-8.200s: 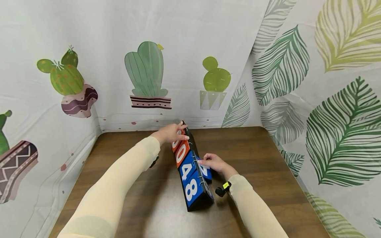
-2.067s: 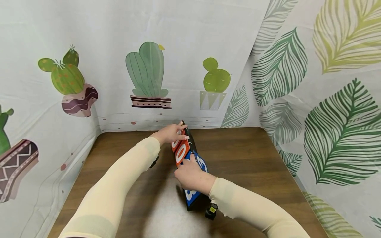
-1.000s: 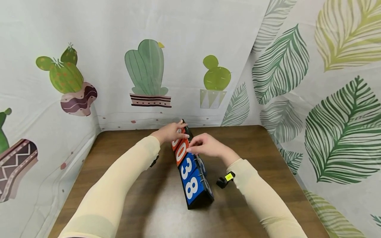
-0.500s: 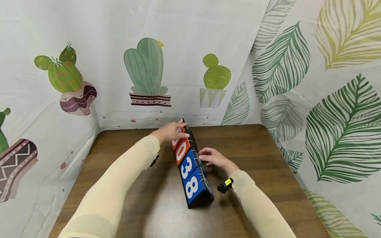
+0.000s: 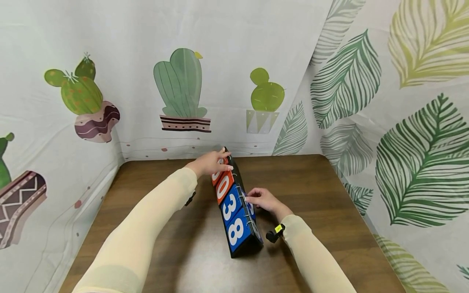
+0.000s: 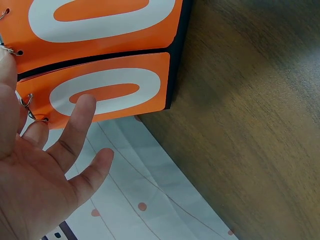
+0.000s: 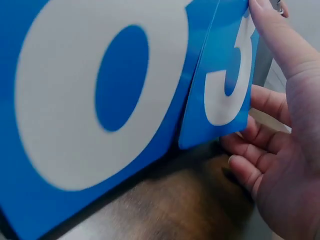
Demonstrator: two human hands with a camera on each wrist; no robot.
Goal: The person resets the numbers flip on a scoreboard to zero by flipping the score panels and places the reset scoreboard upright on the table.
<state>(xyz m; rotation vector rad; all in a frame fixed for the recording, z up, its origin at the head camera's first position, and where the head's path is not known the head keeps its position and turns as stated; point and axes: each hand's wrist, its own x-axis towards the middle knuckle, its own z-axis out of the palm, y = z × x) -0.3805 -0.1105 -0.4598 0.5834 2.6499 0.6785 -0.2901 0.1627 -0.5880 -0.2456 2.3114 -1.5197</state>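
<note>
Your nearer R fingers (image 7: 270, 103) pinch blue card (image 7: 227, 75); scoreboard (image 5: 231, 208) lies L, long axis twd tabletop (image 5: 311, 183) far edge; L fingers (image 6: 75, 130), part-spread, hold far end.

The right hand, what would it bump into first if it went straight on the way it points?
Probably the flip scoreboard. The right hand pinches a blue card hanging on its near side, so the sloping body should come next, though depth is unclear.

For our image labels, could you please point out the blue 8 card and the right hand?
Blue 8 card (image 5: 236, 230), head view: middle of its face.
Right hand (image 5: 267, 200), head view: back of the hand.
</note>
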